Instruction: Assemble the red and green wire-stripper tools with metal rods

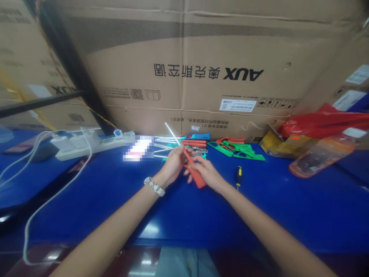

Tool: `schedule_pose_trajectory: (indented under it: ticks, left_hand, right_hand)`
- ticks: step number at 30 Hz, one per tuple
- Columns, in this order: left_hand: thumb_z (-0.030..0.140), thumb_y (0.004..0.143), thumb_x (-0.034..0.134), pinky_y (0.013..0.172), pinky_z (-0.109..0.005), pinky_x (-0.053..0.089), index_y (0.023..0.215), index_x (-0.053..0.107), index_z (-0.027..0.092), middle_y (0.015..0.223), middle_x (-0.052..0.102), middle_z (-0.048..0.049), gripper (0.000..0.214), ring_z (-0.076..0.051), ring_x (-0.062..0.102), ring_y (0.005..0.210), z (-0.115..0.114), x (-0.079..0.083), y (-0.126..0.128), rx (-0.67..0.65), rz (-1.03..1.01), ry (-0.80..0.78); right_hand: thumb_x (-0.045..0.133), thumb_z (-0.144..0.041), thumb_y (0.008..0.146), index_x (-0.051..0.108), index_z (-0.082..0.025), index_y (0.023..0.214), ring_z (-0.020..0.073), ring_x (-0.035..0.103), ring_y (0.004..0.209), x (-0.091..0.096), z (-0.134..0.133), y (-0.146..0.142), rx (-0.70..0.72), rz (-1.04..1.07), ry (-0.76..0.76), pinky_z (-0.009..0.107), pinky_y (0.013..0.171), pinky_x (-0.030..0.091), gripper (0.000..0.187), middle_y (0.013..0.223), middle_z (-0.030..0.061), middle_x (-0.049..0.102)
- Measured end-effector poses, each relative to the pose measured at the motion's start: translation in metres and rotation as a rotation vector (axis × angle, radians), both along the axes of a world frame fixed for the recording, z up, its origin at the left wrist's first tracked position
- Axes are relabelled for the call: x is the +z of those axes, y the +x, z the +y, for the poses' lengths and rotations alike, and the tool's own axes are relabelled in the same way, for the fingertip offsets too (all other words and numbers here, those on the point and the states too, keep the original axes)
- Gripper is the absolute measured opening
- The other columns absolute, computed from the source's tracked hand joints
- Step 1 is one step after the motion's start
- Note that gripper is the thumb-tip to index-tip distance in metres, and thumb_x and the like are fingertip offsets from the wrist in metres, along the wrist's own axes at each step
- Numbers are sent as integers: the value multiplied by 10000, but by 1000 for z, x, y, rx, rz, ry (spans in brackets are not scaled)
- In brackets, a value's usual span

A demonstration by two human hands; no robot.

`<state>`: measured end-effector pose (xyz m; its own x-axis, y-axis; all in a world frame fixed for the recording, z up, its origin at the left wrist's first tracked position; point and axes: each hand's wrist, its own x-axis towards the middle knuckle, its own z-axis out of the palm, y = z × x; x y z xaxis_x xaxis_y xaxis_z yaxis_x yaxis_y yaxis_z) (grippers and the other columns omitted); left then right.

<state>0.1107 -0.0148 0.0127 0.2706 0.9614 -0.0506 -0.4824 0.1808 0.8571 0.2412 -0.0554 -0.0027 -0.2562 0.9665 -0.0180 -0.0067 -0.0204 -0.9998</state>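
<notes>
Both my hands are closed around an orange long-nosed lighter [198, 177], its thin metal tube slanting up to the left. My left hand [173, 165], with a metal-band watch at the wrist, grips it near the base of the tube. Lower down, my right hand [208, 171] holds the handle, which partly hides behind the fingers. Just beyond lie a blue long-nosed lighter [198, 136] and several more with metal tubes. Green handle shells [248, 151] and orange shells lie in a pile to the right.
A screwdriver [238, 176] lies right of my hands. Farther right are a drink bottle [319, 156], a yellow carton [276, 144] and a red plastic bag [323, 121]. A white power strip [83, 148] with cables stands left. A large cardboard box [190, 46] walls off the back.
</notes>
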Motion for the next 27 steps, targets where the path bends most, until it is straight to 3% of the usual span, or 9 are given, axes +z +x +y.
schedule_pose_trajectory:
  ticks: [3, 5, 9, 12, 16, 21, 24, 27]
  left_hand:
    - [431, 897, 597, 405, -229, 392, 841, 615, 167, 654, 632, -14, 270, -118, 522, 434, 0, -2, 7, -41, 108, 22]
    - [456, 892, 603, 461, -240, 442, 823, 590, 179, 624, 608, 7, 286, -122, 540, 457, 2, -3, 11, 61, 114, 14]
    - [472, 911, 590, 566, -232, 492, 794, 487, 211, 554, 513, 68, 305, -134, 615, 564, 4, -6, 19, 296, 34, 39]
    - [474, 901, 614, 614, -244, 508, 835, 519, 202, 588, 573, 50, 296, -140, 634, 604, 7, -2, 19, 248, 50, 100]
    - [403, 930, 589, 663, -257, 512, 822, 598, 148, 753, 682, -37, 277, -138, 645, 659, 16, 11, 5, 200, 71, 32]
    - [322, 950, 584, 633, -245, 502, 848, 598, 138, 694, 607, 0, 210, -104, 588, 586, 28, 28, -16, 170, -73, -23]
    - [302, 940, 606, 561, -208, 452, 811, 590, 138, 603, 501, 44, 209, -75, 492, 510, 23, 25, -16, 146, -137, 8]
    - [325, 919, 625, 628, -219, 478, 833, 633, 135, 675, 596, -1, 209, -101, 563, 606, 12, 13, -8, 108, -78, 22]
  right_hand:
    - [515, -546, 909, 451, -227, 1034, 142, 581, 377, -1, 11, -15, -41, 52, -26, 238, 395, 482, 349, 532, -85, 572]
    - [459, -575, 933, 475, -232, 1106, 111, 477, 295, -7, 13, -24, -96, -5, 76, 197, 315, 402, 384, 471, -124, 478]
    - [379, -546, 976, 449, -248, 1300, 110, 504, 315, -18, 6, -32, -115, -168, 158, 190, 319, 414, 446, 497, -106, 505]
    - [375, -559, 973, 420, -260, 1312, 112, 501, 309, -17, -1, -30, -120, -119, 119, 194, 319, 425, 454, 494, -116, 495]
    - [442, -626, 924, 461, -250, 1055, 107, 472, 273, -12, -7, -21, -29, -40, -31, 189, 280, 397, 398, 479, -123, 504]
    - [535, -572, 882, 453, -226, 928, 133, 573, 337, -7, -9, -11, 24, 10, -81, 208, 301, 444, 358, 592, -60, 623]
    - [658, -411, 799, 455, -222, 936, 147, 652, 442, 0, -6, -12, 55, 127, -104, 260, 404, 547, 310, 749, -31, 683]
    - [650, -416, 807, 430, -252, 1021, 160, 660, 443, 8, 0, -15, 76, 216, -142, 276, 406, 555, 348, 739, -56, 680]
